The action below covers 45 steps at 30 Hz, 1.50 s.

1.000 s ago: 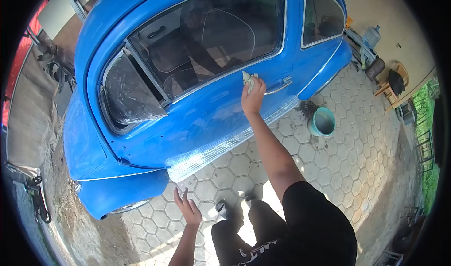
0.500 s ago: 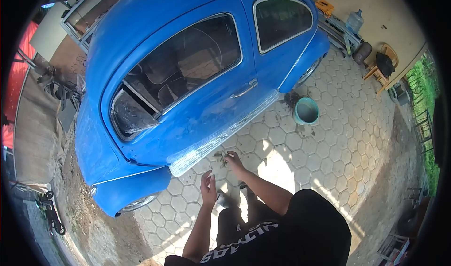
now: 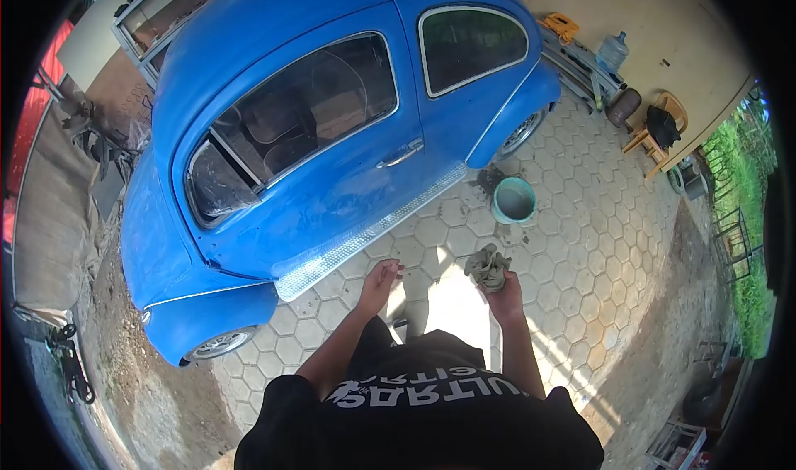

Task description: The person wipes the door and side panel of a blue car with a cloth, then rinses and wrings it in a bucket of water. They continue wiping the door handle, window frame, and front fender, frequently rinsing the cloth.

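The left hand (image 3: 381, 286) is showing a loosely open grip; the right hand (image 3: 506, 297) is gripping one crumpled cloth (image 3: 487, 266) above the paving (image 3: 572, 238). Beyond, one turquoise bucket (image 3: 514, 201) is standing near one blue car (image 3: 332, 200) showing two wheels (image 3: 219, 344). Farther, one chair (image 3: 642, 141) is standing by the wall (image 3: 688, 63).

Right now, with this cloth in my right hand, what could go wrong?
The bunched cloth in your right hand, if dropped on the pavers, might pick up grit and scratch the blue car. The teal bucket could tip if kicked. The dark patch beside it may be wet and slippery.
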### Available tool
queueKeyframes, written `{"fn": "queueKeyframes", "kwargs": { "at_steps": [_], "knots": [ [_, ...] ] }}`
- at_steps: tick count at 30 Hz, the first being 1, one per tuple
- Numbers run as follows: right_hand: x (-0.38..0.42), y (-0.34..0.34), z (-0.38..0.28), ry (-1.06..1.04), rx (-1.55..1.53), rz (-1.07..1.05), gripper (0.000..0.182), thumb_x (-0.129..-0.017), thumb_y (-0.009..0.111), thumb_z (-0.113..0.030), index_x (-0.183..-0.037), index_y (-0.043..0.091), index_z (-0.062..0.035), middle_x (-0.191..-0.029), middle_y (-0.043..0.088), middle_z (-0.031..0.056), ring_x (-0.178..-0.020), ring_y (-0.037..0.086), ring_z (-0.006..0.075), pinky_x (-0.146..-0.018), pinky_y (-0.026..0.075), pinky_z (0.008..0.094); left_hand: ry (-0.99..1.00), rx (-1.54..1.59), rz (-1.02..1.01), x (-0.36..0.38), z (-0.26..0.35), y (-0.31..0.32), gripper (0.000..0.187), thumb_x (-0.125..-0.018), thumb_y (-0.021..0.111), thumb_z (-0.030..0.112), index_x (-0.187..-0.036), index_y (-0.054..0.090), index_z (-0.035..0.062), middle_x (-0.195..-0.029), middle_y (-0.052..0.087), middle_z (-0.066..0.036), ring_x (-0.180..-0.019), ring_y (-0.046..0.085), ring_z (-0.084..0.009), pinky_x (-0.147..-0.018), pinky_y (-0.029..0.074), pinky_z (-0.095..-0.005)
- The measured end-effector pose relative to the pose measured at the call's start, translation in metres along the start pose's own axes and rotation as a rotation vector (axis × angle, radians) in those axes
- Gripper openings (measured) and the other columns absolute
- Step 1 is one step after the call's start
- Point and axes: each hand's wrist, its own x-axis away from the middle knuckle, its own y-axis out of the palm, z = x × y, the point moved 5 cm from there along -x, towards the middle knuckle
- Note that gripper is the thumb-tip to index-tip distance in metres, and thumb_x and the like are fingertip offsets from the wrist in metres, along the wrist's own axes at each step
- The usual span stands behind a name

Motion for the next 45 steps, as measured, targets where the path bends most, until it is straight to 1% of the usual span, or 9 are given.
{"fn": "queueKeyframes", "kwargs": {
  "at_steps": [2,9,15,20,26,33,38,41,45],
  "knots": [
    [-0.014,0.011,0.002,-0.035,0.016,0.011,0.057,-0.103,0.045,-0.056,-0.134,0.057,-0.0103,-0.133,0.061,0.0060,-0.120,0.059,0.0234,-0.096,0.049,0.0493,-0.003,0.001,0.022,-0.005,0.010,0.001,0.034,-0.109,0.052,0.025,-0.129,0.056,-0.0027,-0.117,0.067,-0.012,-0.110,0.064,-0.0184,-0.097,0.052,-0.0340],
    [-0.083,0.137,0.035,0.307,-0.249,-0.271,0.059,-0.102,0.046,-0.056,-0.136,0.057,-0.0091,-0.125,0.066,0.0101,-0.111,0.065,0.0277,-0.096,0.051,0.0526,-0.040,0.021,0.174,-0.016,0.005,-0.044,0.039,-0.110,0.051,0.032,-0.130,0.056,-0.0010,-0.118,0.068,-0.011,-0.106,0.066,-0.0179,-0.091,0.050,-0.0324],
    [-0.232,0.185,0.090,0.323,0.294,-0.230,0.046,-0.097,0.066,-0.029,-0.134,0.056,-0.0044,-0.126,0.065,0.0081,-0.110,0.064,0.0247,-0.095,0.050,0.0364,-0.116,-0.069,0.428,-0.048,-0.004,-0.122,0.041,-0.109,0.050,0.038,-0.129,0.058,0.0038,-0.117,0.070,-0.009,-0.103,0.068,-0.0182,-0.088,0.050,-0.0328],
    [-0.336,0.285,0.046,-0.591,0.737,-0.084,0.063,-0.093,0.077,-0.026,-0.138,0.045,0.0037,-0.119,0.062,0.0173,-0.103,0.064,0.0274,-0.095,0.049,0.0381,-0.094,0.036,0.868,-0.093,-0.031,-0.216,0.049,-0.107,0.053,0.041,-0.143,0.047,0.0081,-0.143,0.053,-0.012,-0.123,0.058,-0.0220,-0.095,0.048,-0.0365],
    [-0.391,0.337,0.085,-0.953,1.397,0.316,0.062,-0.092,0.072,-0.017,-0.140,0.041,0.0079,-0.136,0.045,0.0288,-0.127,0.043,0.0425,-0.105,0.039,0.0506,-0.052,0.193,1.426,-0.134,-0.017,-0.314,0.077,-0.108,0.051,0.041,-0.163,0.007,0.0110,-0.164,0.025,-0.021,-0.151,0.030,-0.0313,-0.120,0.027,-0.0443],
    [-0.371,0.357,0.139,-0.889,1.621,-0.479,0.062,-0.081,0.078,-0.009,-0.135,0.049,0.0009,-0.136,0.047,0.0193,-0.127,0.046,0.0415,-0.112,0.038,0.0513,-0.023,0.183,1.703,-0.161,0.003,-0.337,0.069,-0.110,0.038,0.037,-0.161,0.009,0.0012,-0.164,0.023,-0.025,-0.148,0.033,-0.0367,-0.121,0.031,-0.0447],
    [-0.407,0.321,0.052,-0.957,1.409,0.255,0.055,-0.089,0.070,-0.008,-0.137,0.045,0.0041,-0.132,0.047,0.0256,-0.123,0.045,0.0434,-0.106,0.039,0.0510,0.013,0.211,2.014,-0.150,0.008,-0.374,0.061,-0.111,0.032,0.037,-0.156,0.027,-0.0030,-0.162,0.028,-0.025,-0.142,0.040,-0.0405,-0.117,0.037,-0.0474],
    [-0.413,0.326,0.066,-0.918,1.395,0.352,0.055,-0.091,0.067,-0.007,-0.138,0.043,0.0063,-0.132,0.045,0.0278,-0.124,0.043,0.0446,-0.106,0.037,0.0525,0.169,0.325,1.949,-0.135,0.016,-0.380,0.063,-0.109,0.040,0.043,-0.154,0.032,-0.0009,-0.158,0.036,-0.021,-0.140,0.043,-0.0363,-0.113,0.040,-0.0423],
    [-0.369,0.376,0.145,-1.034,1.400,0.008,0.059,-0.088,0.068,-0.008,-0.138,0.043,0.0068,-0.131,0.045,0.0269,-0.124,0.042,0.0442,-0.106,0.035,0.0550,0.019,0.280,1.758,-0.120,-0.004,-0.393,0.072,-0.107,0.049,0.048,-0.158,0.027,0.0023,-0.158,0.038,-0.018,-0.140,0.044,-0.0315,-0.111,0.042,-0.0399]
  ]
}}
